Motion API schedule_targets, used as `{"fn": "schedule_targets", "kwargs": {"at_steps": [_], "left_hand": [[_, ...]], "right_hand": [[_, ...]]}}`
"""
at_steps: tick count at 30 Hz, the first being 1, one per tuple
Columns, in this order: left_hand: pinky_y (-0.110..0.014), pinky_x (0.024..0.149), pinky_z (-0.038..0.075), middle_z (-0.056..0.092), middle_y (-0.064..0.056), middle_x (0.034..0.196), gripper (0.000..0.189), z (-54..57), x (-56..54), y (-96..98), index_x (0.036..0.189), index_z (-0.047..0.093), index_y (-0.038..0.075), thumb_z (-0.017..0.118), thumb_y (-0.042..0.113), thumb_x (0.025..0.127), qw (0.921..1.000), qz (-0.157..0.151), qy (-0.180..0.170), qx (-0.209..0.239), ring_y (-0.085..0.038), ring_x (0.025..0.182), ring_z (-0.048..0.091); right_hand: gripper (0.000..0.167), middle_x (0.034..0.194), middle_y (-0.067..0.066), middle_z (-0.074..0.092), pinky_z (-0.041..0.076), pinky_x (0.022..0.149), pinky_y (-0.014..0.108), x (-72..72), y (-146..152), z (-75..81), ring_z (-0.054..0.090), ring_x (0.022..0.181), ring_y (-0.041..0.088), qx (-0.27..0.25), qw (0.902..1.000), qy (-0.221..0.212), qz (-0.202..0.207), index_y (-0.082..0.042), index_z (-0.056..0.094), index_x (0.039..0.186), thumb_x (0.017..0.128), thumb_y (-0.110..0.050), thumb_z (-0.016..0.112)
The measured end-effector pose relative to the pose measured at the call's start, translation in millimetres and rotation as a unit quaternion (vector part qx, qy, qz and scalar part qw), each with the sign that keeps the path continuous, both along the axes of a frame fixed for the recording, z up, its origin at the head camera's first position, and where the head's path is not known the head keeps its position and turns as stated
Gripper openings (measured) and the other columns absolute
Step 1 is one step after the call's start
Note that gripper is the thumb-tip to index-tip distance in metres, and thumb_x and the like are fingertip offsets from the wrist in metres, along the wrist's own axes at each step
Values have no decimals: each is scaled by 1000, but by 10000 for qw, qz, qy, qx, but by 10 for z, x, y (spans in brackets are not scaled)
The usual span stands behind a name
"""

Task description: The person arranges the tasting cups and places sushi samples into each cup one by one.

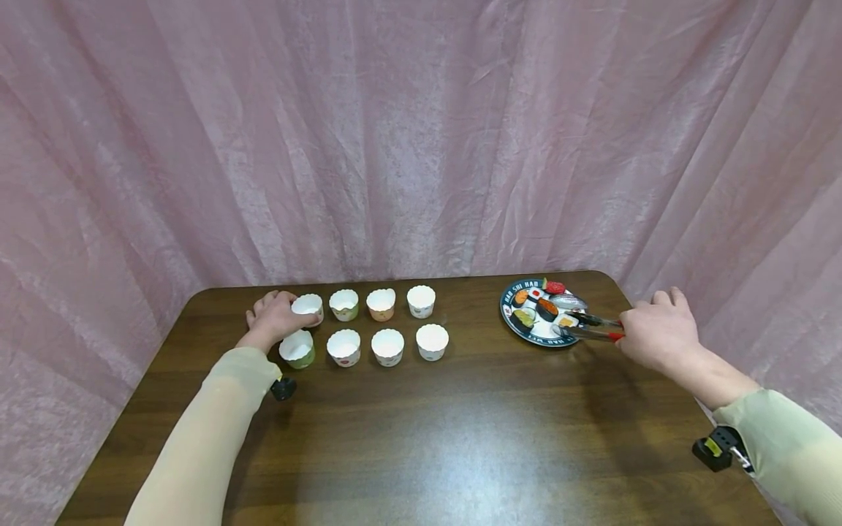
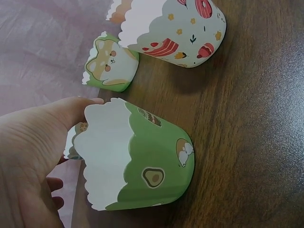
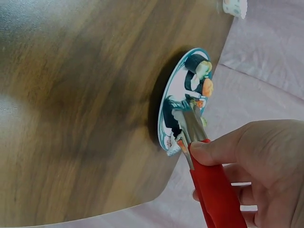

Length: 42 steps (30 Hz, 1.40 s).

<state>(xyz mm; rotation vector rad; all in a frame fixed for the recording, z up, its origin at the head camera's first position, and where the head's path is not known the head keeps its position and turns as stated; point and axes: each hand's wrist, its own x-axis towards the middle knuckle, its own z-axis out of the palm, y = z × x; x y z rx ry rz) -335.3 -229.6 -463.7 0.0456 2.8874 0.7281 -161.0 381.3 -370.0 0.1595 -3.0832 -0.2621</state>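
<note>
My left hand (image 1: 272, 319) is at the back-left white-lined paper cup (image 1: 306, 303), its thumb across the cup's front and its fingers at the far side. In the left wrist view a green paper cup (image 2: 156, 166) with an avocado print hides most of that cup. My right hand (image 1: 660, 332) grips metal tongs with red handles (image 3: 213, 190). Their tips reach over a round plate with a dark lettered rim (image 1: 543, 341), close to a yellow-topped sushi piece (image 1: 566, 321). An orange-topped sushi roll (image 1: 547, 310) and a strawberry (image 1: 555, 287) are also on the plate.
Paper cups stand in two rows at the back left, among them a dog-print cup (image 2: 111, 64) and a cake-print cup (image 2: 180, 35). The brown wooden table (image 1: 421, 424) ends at a pink curtain (image 1: 408, 146) behind and to the sides.
</note>
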Motion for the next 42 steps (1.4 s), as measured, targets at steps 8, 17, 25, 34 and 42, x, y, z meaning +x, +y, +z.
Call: {"fn": "schedule_targets", "kwargs": {"at_steps": [8, 17, 25, 34, 42], "left_hand": [[-76, 111, 1, 32, -34, 145, 84, 7, -5, 16, 141, 45, -5, 72, 55, 89, 10000, -6, -14, 3, -59, 139, 16], [-75, 112, 2, 30, -36, 147, 85, -11, -5, 3, 142, 45, -5, 72, 55, 88, 10000, -1, -30, -7, -59, 139, 15], [-76, 111, -1, 28, -35, 150, 87, -51, -39, 0, 143, 45, -5, 71, 56, 88, 10000, -37, 6, 23, -59, 140, 14], [-76, 111, 0, 26, -35, 152, 84, -30, -12, 18, 140, 48, -5, 71, 55, 88, 10000, -42, 39, 39, -59, 140, 14], [-76, 110, 6, 27, -33, 155, 85, -70, -43, 10, 140, 49, -3, 72, 57, 85, 10000, 9, 83, -13, -57, 140, 18]], "right_hand": [[19, 77, 12, 61, 14, 108, 74, 33, 53, 37, 52, 92, 52, 95, 9992, 366, 163, -10, 71, 76, 72, -24, 83], [24, 72, 11, 58, 18, 108, 75, 46, 59, 61, 54, 87, 50, 214, 9914, 1132, 627, -8, 69, 74, 66, -19, 88], [34, 78, 13, 60, 15, 112, 75, -2, 21, 164, 55, 92, 50, 250, 9850, 1448, 902, -4, 72, 89, 66, -18, 92], [39, 86, 15, 63, 12, 113, 74, -213, -248, 233, 55, 96, 49, 18, 9764, 1786, 1212, -4, 74, 102, 69, -16, 91], [36, 96, 15, 65, 5, 117, 70, -415, -592, 299, 53, 104, 47, -71, 9792, 1635, 1202, -6, 74, 111, 78, -16, 86]]}}
